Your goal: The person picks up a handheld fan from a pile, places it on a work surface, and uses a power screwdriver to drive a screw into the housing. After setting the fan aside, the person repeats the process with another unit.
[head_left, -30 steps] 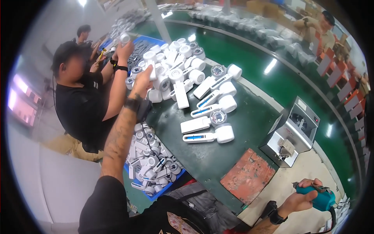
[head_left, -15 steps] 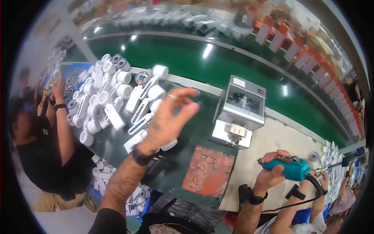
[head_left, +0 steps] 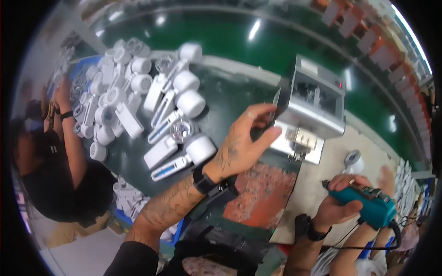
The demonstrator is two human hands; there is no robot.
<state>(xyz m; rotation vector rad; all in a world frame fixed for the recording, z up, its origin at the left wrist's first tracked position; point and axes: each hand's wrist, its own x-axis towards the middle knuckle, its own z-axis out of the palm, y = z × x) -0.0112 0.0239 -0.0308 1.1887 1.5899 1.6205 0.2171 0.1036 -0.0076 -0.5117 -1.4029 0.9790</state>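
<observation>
My left hand [head_left: 244,142] is open and empty, its thumb and fingers spread. Its fingertips are at the left side of a grey screw feeder [head_left: 317,115], and I cannot tell whether they touch it. A teal electric screwdriver [head_left: 375,209] is gripped in my right hand [head_left: 338,207], its tip pointing left and its cord trailing off behind. Several white handheld fans [head_left: 200,149] lie to the left of my left hand, some with their round heads uncovered. Below that hand is a worn reddish mat [head_left: 262,198].
A white fan head [head_left: 354,161] stands on the beige board [head_left: 287,225] at right, near a blurred co-worker's hand [head_left: 386,181]. Another person [head_left: 55,170] works at far left beside the fan pile [head_left: 115,92]. A green conveyor belt [head_left: 221,34] runs behind the bench.
My left hand has moved right, from beside the fans to the feeder. The right hand keeps hold of the screwdriver. The whole view has shifted, and more of the white fan head shows at right.
</observation>
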